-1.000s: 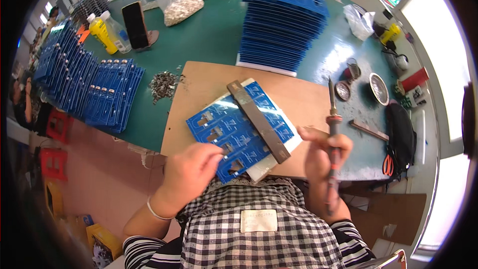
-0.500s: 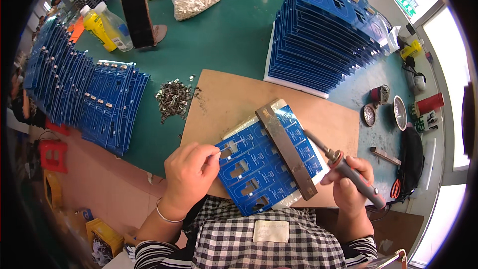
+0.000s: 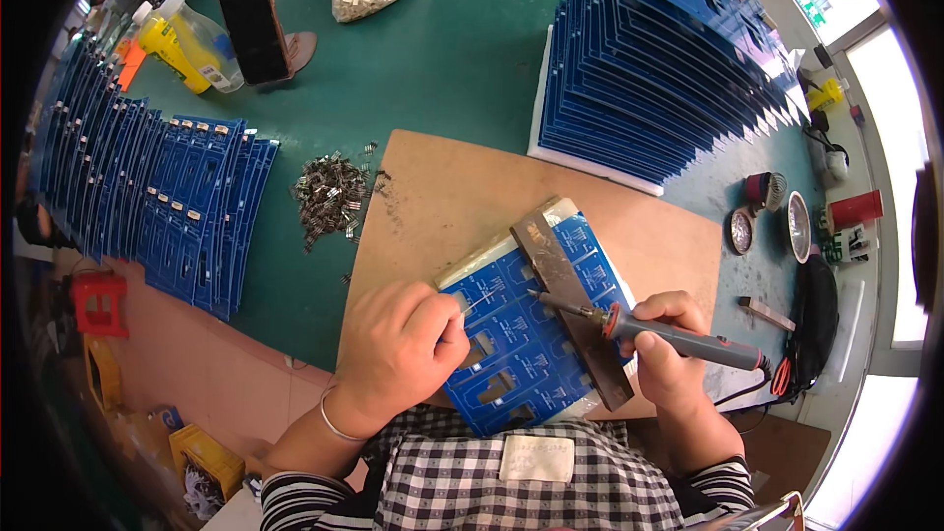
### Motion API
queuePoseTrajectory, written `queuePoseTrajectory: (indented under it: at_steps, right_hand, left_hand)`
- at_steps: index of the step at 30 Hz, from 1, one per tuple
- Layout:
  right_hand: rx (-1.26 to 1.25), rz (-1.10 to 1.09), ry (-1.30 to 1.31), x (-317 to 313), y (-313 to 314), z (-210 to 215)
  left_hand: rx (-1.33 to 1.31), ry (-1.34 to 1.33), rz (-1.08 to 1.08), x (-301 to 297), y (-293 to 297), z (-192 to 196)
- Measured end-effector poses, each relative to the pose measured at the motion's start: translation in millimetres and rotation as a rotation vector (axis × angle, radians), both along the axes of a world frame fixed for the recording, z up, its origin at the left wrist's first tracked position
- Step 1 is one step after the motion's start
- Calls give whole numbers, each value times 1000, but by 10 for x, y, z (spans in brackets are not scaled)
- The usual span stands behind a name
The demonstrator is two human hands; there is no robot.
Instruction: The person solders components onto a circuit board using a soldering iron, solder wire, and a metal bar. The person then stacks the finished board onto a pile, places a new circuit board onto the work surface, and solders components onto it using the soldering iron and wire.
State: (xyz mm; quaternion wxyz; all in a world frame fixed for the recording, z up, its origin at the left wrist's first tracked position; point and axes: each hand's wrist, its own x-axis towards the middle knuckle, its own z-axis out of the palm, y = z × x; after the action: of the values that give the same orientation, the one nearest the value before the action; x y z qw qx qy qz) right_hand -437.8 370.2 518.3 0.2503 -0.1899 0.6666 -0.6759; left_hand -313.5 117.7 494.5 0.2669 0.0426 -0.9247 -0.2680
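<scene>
Jutting from right hand [image 3: 675, 374], soldering iron [image 3: 688, 339]

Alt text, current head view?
Right hand holds a soldering iron over a blue circuit board with a dark bar across it; left hand pinches what looks like thin wire by the board's left edge. Stacked boards stand on the green table.

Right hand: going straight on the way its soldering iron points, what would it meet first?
Most likely the blue board, met by the tip of the soldering iron ahead of the right hand; depth is unclear, so the tip may be touching it.
</scene>
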Motion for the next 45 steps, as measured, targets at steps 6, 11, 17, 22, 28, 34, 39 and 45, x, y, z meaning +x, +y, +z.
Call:
queuePoseTrajectory:
  at_steps: [6, 11, 17, 22, 28, 34, 39, 45]
  right_hand:
    - [-328, 33, -116, -62, -24, 78]
    - [-227, -154, 144, -248, 113, 211]
    - [-53, -136, 212, -18, -56, 58]
    - [33, 19, 416, 56, -35, -98]
    - [89, 75, 428, 51, -65, -126]
    - [181, 88, 458, 40, -46, -145]
    - [116, 33, 361, 47, -110, -91]
    - [107, 55, 339, 17, -124, -99]
  left_hand:
    - [52, 54, 41, 34, -94, -43]
    - [75, 56, 29, -17, -72, 3]
    - [-32, 32, -16, -70, -38, 46]
    - [-106, 22, -43, -97, 22, 17]
    - [-132, 4, -34, -117, 33, 19]
    - [-137, 2, -33, -144, 42, 19]
    - [-141, 1, -27, -172, 49, 23]
    - [-161, -16, -20, -178, 55, 19]
